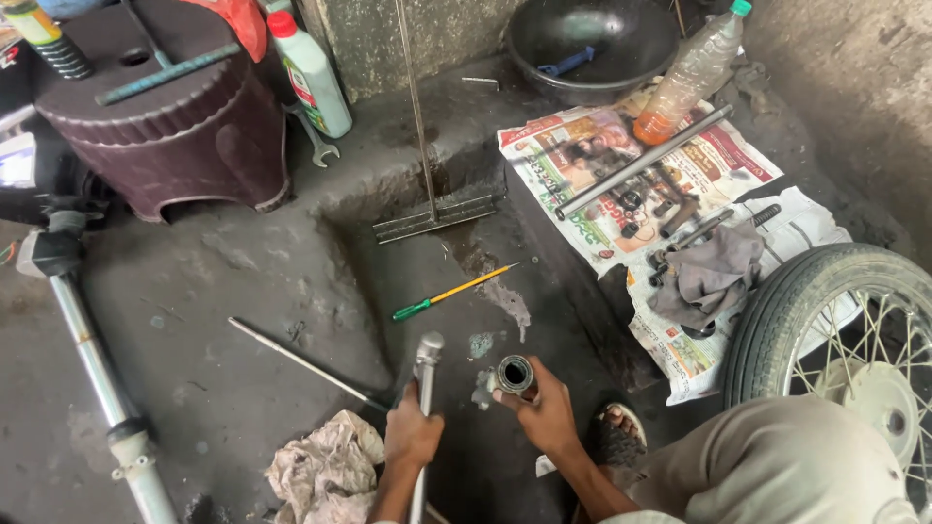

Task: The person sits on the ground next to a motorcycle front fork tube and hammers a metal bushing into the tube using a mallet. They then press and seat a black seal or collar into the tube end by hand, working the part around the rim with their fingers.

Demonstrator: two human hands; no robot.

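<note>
White green-labelled bottle (313, 73) beside stool; clear amber-filled bottle (691, 73) on newspaper.

1. Bare concrete is lying open ahead of the left hand (412, 439) and right hand (546, 415), up to the screwdriver (452, 292).
2. A crumpled rag (326, 471) and a thin rod (303, 364) are crowding the left side.
3. The wheel (837, 335) and the newspaper (680, 209) strewn with parts are blocking the right.
4. A fork tube (97, 374) is closing off the far left.

left hand (412, 437): grips metal rod (425, 374) | right hand (546, 412): holds short tube (515, 374)
</note>
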